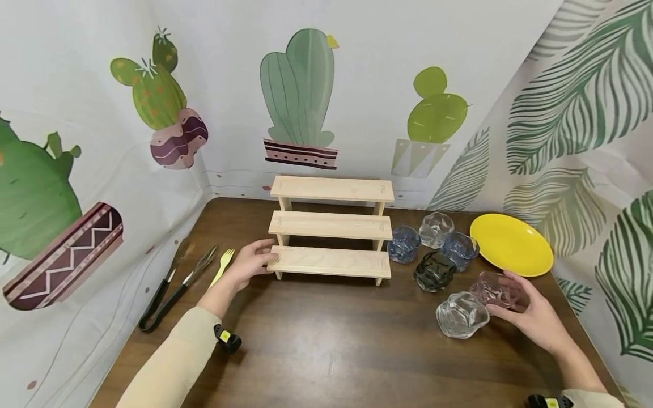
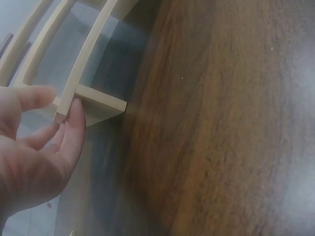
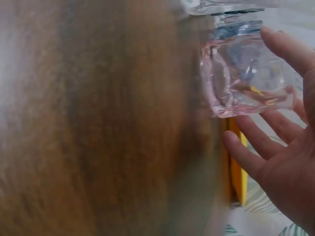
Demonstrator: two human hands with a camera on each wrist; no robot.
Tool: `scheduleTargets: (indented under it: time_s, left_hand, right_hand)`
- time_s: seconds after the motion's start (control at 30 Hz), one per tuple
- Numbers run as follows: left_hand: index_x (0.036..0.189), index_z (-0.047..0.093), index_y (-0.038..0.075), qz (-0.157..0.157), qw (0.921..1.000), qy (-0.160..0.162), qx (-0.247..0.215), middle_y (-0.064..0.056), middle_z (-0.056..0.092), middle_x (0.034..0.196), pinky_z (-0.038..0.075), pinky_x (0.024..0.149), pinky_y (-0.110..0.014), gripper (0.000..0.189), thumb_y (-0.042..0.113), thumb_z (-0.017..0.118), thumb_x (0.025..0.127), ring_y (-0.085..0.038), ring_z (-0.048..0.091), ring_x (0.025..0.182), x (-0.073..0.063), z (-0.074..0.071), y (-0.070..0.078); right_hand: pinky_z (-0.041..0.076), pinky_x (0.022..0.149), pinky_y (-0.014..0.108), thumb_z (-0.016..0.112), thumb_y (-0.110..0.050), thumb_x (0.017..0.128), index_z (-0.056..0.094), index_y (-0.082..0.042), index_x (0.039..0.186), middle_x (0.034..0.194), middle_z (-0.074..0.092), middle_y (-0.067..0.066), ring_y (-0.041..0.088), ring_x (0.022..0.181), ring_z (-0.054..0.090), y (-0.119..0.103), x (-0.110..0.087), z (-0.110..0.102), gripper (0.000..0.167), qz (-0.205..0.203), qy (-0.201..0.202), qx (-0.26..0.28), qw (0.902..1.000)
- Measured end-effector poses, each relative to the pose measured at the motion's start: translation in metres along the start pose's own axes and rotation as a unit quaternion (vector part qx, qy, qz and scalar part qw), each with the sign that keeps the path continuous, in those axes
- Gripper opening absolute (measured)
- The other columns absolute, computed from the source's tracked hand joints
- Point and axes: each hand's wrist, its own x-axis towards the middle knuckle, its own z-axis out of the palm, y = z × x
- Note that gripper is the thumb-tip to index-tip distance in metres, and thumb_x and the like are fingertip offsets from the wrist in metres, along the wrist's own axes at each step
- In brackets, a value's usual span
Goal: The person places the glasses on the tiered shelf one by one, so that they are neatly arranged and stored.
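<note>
My left hand (image 1: pixel 249 262) grips the left end of the lowest board of a three-step wooden shelf (image 1: pixel 331 260). In the left wrist view, the thumb is on one side of that board and the fingers are on the other. On the right, my right hand (image 1: pixel 535 311) holds a pink glass cup (image 3: pixel 246 78), thumb on one side and fingers round the other. Whether its base touches the table cannot be told. Close beside it stands a clear glass cup (image 1: pixel 461 315) with a wavy rim.
Behind these stand a dark grey cup (image 1: pixel 433 272), two blue cups (image 1: pixel 404 245) and another clear cup (image 1: pixel 436 229). A yellow plate (image 1: pixel 512 245) lies at the back right. Black-handled tongs (image 1: pixel 176 292) and a yellow fork (image 1: pixel 225 262) lie left on the brown table (image 1: pixel 326 340).
</note>
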Motion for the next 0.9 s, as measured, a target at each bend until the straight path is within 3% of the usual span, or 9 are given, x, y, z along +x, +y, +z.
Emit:
scheduleTargets:
  time_s: [0.2, 0.47, 0.57, 0.77, 0.9]
  left_hand:
    - [0.152, 0.044, -0.005, -0.014, 0.9998, 0.002, -0.011, -0.028, 0.053, 0.139, 0.062, 0.077, -0.034, 0.061, 0.004, 0.068, 0.097, -0.022, 0.068, 0.096, 0.002, -0.002, -0.006]
    - [0.153, 0.043, -0.004, -0.016, 0.9998, 0.0, -0.01, -0.028, 0.052, 0.14, 0.062, 0.077, -0.034, 0.06, 0.004, 0.067, 0.098, -0.021, 0.067, 0.094, 0.001, -0.003, -0.005]
    - [0.153, 0.044, -0.004, -0.019, 0.9998, -0.001, -0.011, -0.027, 0.052, 0.14, 0.062, 0.077, -0.033, 0.06, 0.004, 0.067, 0.098, -0.021, 0.067, 0.094, 0.0, -0.003, -0.005]
    - [0.153, 0.043, -0.004, -0.021, 0.9996, -0.002, -0.017, -0.027, 0.053, 0.14, 0.062, 0.077, -0.033, 0.06, 0.003, 0.067, 0.098, -0.021, 0.068, 0.093, 0.0, -0.002, -0.004]
    - [0.153, 0.042, -0.005, -0.018, 0.9996, -0.003, -0.02, -0.028, 0.053, 0.14, 0.061, 0.077, -0.033, 0.06, 0.003, 0.067, 0.099, -0.021, 0.068, 0.093, -0.002, -0.003, -0.003]
  right_hand:
    - [0.042, 0.079, 0.004, 0.09, -0.012, 0.084, 0.036, 0.002, 0.155, 0.131, 0.06, -0.001, -0.013, 0.108, 0.049, 0.01, -0.001, 0.005, 0.09, 0.002, 0.001, 0.036, 0.9993]
    - [0.045, 0.083, 0.004, 0.088, -0.008, 0.084, 0.036, 0.004, 0.153, 0.13, 0.058, -0.013, -0.014, 0.11, 0.052, 0.013, 0.0, 0.01, 0.087, 0.001, -0.005, 0.075, 0.9972]
    - [0.045, 0.082, 0.004, 0.09, -0.007, 0.082, 0.036, 0.005, 0.151, 0.128, 0.059, -0.009, -0.014, 0.107, 0.053, 0.013, 0.001, 0.014, 0.088, 0.0, 0.005, 0.069, 0.9976]
    - [0.043, 0.085, 0.002, 0.092, -0.003, 0.077, 0.036, 0.006, 0.148, 0.127, 0.06, 0.012, -0.014, 0.107, 0.052, 0.012, 0.002, 0.022, 0.09, -0.008, 0.031, 0.057, 0.9979]
    - [0.041, 0.086, 0.001, 0.091, 0.002, 0.076, 0.037, 0.008, 0.145, 0.126, 0.06, 0.006, -0.013, 0.108, 0.051, 0.012, 0.003, 0.024, 0.088, -0.016, 0.05, 0.059, 0.9969]
